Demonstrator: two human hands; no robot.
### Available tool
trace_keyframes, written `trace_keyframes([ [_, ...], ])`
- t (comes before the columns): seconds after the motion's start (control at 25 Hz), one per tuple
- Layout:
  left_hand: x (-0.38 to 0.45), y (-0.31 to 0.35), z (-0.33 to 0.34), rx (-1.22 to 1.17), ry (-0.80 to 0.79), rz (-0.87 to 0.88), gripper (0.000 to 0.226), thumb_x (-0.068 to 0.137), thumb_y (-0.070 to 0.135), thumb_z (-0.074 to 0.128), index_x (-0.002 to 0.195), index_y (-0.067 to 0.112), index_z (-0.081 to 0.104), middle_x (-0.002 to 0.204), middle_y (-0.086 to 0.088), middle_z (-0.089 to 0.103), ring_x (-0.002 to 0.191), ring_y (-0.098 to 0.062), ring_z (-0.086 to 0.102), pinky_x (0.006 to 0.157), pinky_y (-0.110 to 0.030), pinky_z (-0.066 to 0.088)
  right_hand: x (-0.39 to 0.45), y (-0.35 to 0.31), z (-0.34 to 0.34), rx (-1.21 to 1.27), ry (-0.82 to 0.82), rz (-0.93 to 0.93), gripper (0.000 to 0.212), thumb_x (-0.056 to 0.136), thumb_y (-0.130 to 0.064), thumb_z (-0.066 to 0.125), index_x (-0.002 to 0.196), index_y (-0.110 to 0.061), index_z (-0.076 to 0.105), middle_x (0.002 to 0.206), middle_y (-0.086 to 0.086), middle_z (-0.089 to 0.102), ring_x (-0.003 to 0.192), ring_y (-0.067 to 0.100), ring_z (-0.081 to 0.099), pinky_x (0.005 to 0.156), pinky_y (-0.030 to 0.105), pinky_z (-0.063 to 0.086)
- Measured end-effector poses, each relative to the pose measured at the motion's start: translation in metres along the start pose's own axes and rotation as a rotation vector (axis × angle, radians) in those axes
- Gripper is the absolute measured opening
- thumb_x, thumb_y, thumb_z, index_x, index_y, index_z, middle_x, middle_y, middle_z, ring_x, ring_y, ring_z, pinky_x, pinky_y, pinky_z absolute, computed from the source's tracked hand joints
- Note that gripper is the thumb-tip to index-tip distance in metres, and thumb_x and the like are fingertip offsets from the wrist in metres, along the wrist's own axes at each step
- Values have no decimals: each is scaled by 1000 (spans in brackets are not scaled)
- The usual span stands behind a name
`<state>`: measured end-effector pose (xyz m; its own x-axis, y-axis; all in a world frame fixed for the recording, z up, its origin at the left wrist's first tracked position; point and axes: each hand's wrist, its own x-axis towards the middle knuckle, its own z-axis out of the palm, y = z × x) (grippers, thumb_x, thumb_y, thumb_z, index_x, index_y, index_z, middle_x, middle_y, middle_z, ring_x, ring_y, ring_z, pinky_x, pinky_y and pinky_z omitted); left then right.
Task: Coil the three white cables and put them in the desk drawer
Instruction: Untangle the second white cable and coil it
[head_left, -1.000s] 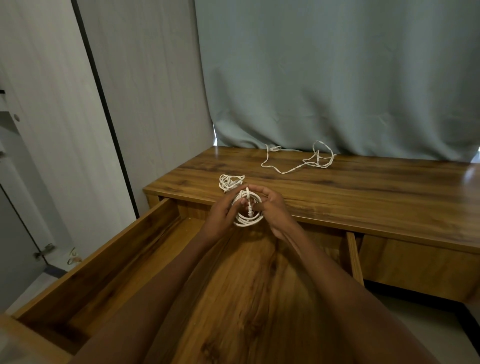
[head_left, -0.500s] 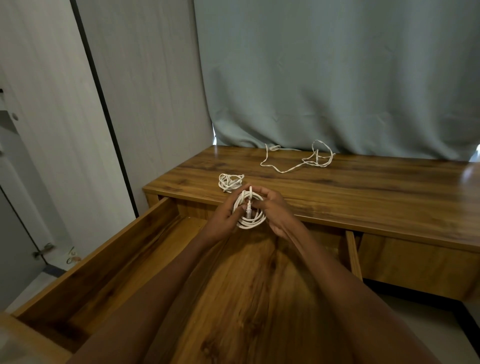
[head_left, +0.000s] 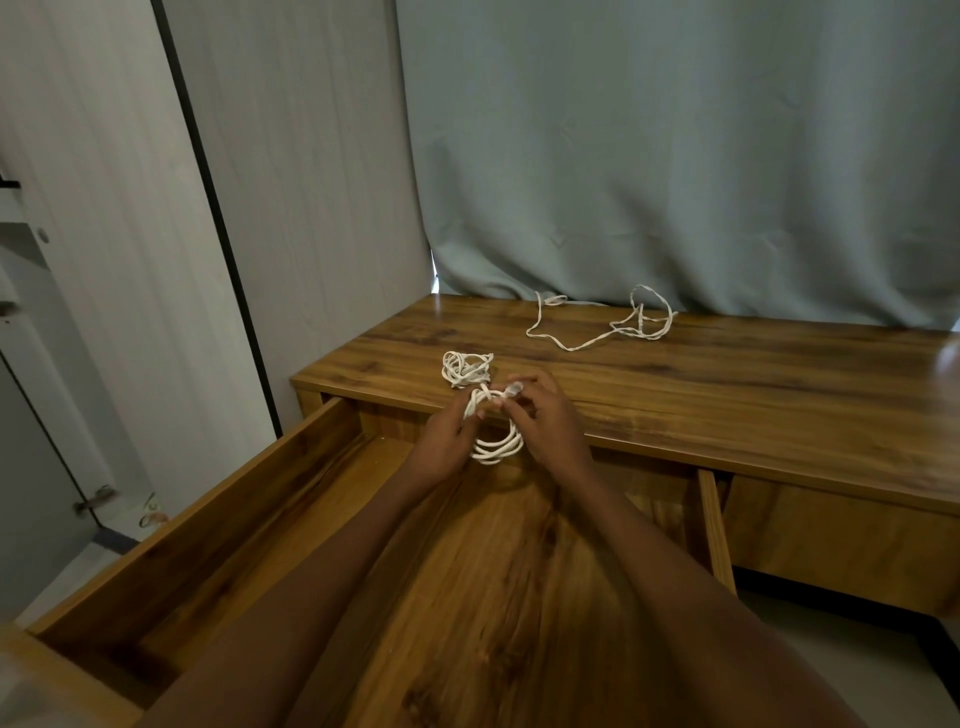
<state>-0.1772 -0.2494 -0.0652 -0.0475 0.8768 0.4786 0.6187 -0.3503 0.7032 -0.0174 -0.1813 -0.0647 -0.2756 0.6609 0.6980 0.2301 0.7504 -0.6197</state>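
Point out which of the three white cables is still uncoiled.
The loose white cable sprawled at the desk's back by the curtain. The small white bundle is wound, and both hands hold the white coil over the drawer.

A grey-green curtain (head_left: 675, 156) hung behind my wooden counter (head_left: 727, 395), with a sliver of daylight at its lower left edge. To my left stood pale wood-grain wall panels (head_left: 311, 182) split by a black strip (head_left: 208, 208). A light floor (head_left: 883, 670) showed at lower right, and a metal latch (head_left: 96, 500) sat low by the left panel.
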Motion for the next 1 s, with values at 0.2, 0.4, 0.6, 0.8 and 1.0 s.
trace_keyframes([
  [0.2, 13, 26, 1, 299, -193, -310, 33, 99, 14, 47, 132, 10, 53, 125, -19, 63, 92, -37, 66, 69, -30, 46, -8, 1, 1, -523, 58, -389, 23, 97, -27, 62, 113, -12, 69, 128, 2, 62, 106, 16, 62, 75, 26, 51],
  [0.4, 12, 27, 1, 405, -220, -355, 39, 97, 13, 50, 136, 9, 49, 129, -21, 60, 109, -41, 63, 73, -33, 45, -6, -9, 2, -520, 161, -343, 31, 101, -38, 49, 108, -15, 69, 86, 2, 74, 67, 23, 69, 51, 28, 44],
  [0.6, 7, 18, 14, 427, -9, -123, 41, 99, 15, 44, 139, 15, 39, 110, -21, 67, 98, -42, 65, 77, -43, 51, 9, -14, 0, 99, 261, 281, 22, 101, -30, 59, 94, -10, 67, 69, 7, 70, 58, 25, 65, 53, 37, 49],
  [0.8, -3, 16, 19, 363, 70, 162, 45, 102, 46, 38, 143, 28, 39, 127, -8, 65, 108, -27, 66, 83, -43, 57, 12, -27, -27, 752, 137, 872, 14, 96, -8, 63, 99, 4, 71, 64, 5, 68, 38, 6, 54, 43, 22, 47],
  [1.0, 0, 0, 15, 310, 156, 199, 45, 98, 55, 45, 134, 29, 53, 122, -1, 69, 104, -18, 67, 84, -37, 56, 10, -28, -24, 808, 85, 881, 27, 92, -6, 69, 117, -6, 59, 58, 2, 68, 40, 9, 59, 42, 22, 51],
])
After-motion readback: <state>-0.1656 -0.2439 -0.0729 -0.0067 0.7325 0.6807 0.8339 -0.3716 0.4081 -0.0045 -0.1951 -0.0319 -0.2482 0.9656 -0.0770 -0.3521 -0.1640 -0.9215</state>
